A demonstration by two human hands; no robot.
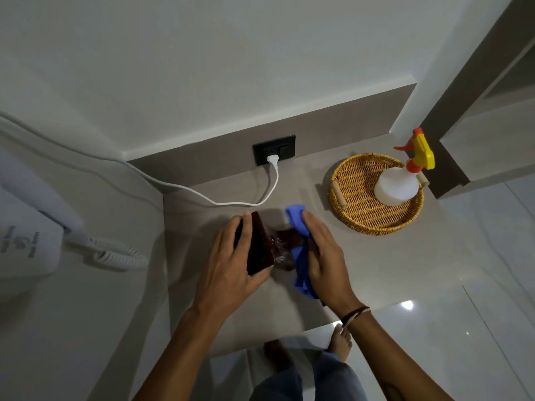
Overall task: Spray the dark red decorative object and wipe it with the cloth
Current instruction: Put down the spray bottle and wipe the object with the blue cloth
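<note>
The dark red decorative object (262,247) stands on the grey counter (289,308) in the middle of the view. My left hand (231,264) grips its left side. My right hand (327,256) presses a blue cloth (301,250) against its right side, and the cloth hides part of the object. The white spray bottle (398,183), with a yellow and orange trigger head, stands in a wicker tray (359,209) at the right, apart from both hands.
A black wall socket (274,149) holds a white plug, and its cable (231,202) runs left across the counter. A white wall-mounted appliance with a coiled cord (115,253) hangs at the left. The counter's front edge lies close to my legs.
</note>
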